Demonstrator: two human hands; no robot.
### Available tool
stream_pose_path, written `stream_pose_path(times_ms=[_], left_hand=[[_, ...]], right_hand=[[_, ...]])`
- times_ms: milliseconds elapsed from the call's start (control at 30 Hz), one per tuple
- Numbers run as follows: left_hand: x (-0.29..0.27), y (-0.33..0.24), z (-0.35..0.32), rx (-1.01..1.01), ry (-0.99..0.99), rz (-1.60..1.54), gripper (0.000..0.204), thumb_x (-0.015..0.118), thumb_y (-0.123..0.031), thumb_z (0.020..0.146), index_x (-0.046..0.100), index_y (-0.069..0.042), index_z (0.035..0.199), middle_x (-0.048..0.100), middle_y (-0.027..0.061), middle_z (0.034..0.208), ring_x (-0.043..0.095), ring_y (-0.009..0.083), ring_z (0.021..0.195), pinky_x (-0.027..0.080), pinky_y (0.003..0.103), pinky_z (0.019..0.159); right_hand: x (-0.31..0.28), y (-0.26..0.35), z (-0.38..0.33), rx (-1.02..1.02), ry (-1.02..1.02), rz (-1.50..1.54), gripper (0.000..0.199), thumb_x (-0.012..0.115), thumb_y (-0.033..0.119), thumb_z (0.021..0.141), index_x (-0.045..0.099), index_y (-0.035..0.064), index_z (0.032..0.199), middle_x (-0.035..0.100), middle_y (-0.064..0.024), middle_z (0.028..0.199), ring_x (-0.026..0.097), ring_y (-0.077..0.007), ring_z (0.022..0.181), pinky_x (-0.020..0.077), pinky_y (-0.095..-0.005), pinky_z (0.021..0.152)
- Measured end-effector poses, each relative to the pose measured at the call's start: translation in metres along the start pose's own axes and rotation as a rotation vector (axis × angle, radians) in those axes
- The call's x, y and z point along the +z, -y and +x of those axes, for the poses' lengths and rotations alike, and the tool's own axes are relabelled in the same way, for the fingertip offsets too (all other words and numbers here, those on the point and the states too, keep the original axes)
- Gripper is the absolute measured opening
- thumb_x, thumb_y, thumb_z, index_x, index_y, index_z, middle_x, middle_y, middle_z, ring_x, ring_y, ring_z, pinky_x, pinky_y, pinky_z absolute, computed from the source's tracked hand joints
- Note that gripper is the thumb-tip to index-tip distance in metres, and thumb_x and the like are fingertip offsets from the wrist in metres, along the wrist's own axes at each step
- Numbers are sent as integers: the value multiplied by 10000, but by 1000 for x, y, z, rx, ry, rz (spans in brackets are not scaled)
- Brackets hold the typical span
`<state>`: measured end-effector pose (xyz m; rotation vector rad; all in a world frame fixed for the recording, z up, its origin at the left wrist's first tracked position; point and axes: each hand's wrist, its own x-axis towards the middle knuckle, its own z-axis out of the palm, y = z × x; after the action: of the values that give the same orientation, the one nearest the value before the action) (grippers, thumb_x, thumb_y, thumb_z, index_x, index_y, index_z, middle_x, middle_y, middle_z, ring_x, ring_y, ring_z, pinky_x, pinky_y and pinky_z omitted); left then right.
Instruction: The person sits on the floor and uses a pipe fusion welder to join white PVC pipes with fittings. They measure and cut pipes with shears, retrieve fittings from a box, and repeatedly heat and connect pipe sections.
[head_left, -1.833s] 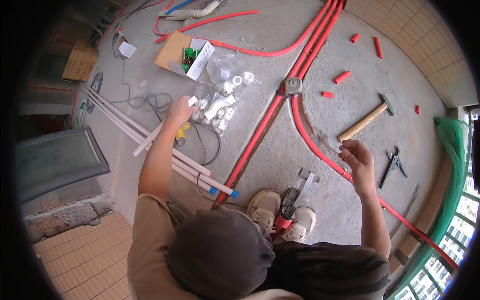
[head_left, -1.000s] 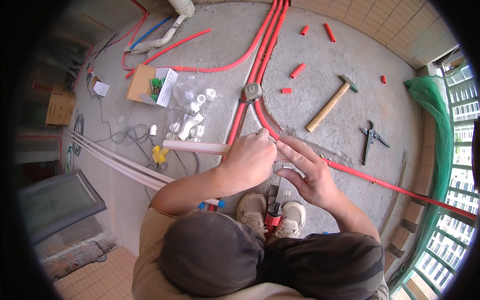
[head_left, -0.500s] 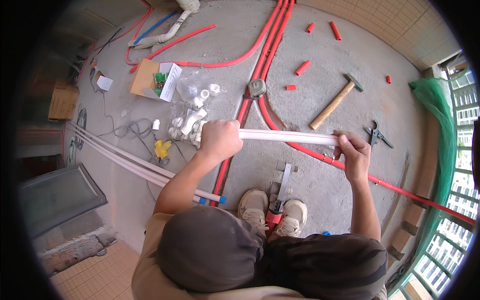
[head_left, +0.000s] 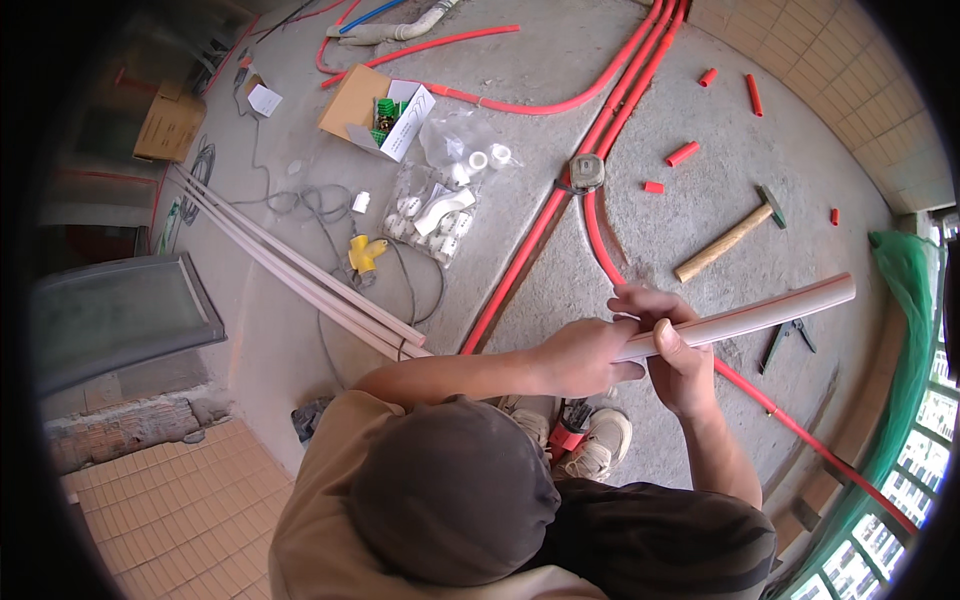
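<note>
A short white plastic pipe (head_left: 770, 308) with a thin red stripe is held above the concrete floor, its far end slanting up to the right. My left hand (head_left: 585, 357) closes around the pipe's left end and hides it. Right beside it, my right hand (head_left: 682, 370) grips the same pipe, thumb on top and fingers behind. Below the hands, a red-bodied tool (head_left: 568, 432) stands between my shoes, partly covered by my left forearm and hand. Beyond the pipe lie a hammer (head_left: 728, 243) with a wooden handle and dark-handled pliers (head_left: 785, 340).
Red pipes (head_left: 530, 250) cross the floor, with a tape measure (head_left: 586, 173) on them. Long white pipes (head_left: 300, 285) lie at left near a yellow connector (head_left: 366, 253). Bagged white fittings (head_left: 440, 215) and an open box (head_left: 400, 125) sit farther back. Green netting (head_left: 905, 290) hangs at right.
The pipe has moved rightward relative to my hands and now tilts up at its right end. My left hand has come across beside my right one, which now holds near the left end.
</note>
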<state>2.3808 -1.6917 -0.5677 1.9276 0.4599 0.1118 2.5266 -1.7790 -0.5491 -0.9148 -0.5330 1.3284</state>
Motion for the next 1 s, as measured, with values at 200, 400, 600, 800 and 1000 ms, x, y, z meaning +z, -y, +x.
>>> stream_pose_path(times_ms=[200,400,600,800,1000], left_hand=[[-17,-15,3,-176,258,113,352,742,-186,833,608,32,1075,690,211,948,682,398,865,530,481,771],[-15,-21,-4,31,71,-303,354,749,-115,847,598,24,1136,674,158,1053,674,268,999,521,406,829],[-110,61,8,-323,-663,86,291,811,-211,831,678,33,917,633,51,718,585,109,607,496,289,534],[-278,214,19,-593,-1023,79,253,818,-91,738,681,49,898,682,116,787,641,226,677,518,392,634],[-310,252,42,-649,-1073,-277,332,798,1,685,643,73,969,667,126,911,638,229,787,514,361,725]], right_hand=[[0,14,-4,-119,-160,-71,338,719,295,936,507,40,872,611,-87,760,658,-257,935,507,-437,920],[6,7,-2,-22,68,-515,615,793,366,870,523,-11,1273,605,-124,1161,581,-211,1111,472,-385,1003],[-28,21,10,57,-119,-428,312,680,153,971,608,-14,1225,652,-34,1074,618,-126,1024,489,-281,914],[-60,19,15,12,-208,-517,203,642,153,997,658,-27,1088,681,-52,1007,643,-127,935,511,-276,865],[-65,2,20,91,-221,-463,177,637,142,998,662,-30,1031,678,-48,977,633,-119,888,516,-276,843]])
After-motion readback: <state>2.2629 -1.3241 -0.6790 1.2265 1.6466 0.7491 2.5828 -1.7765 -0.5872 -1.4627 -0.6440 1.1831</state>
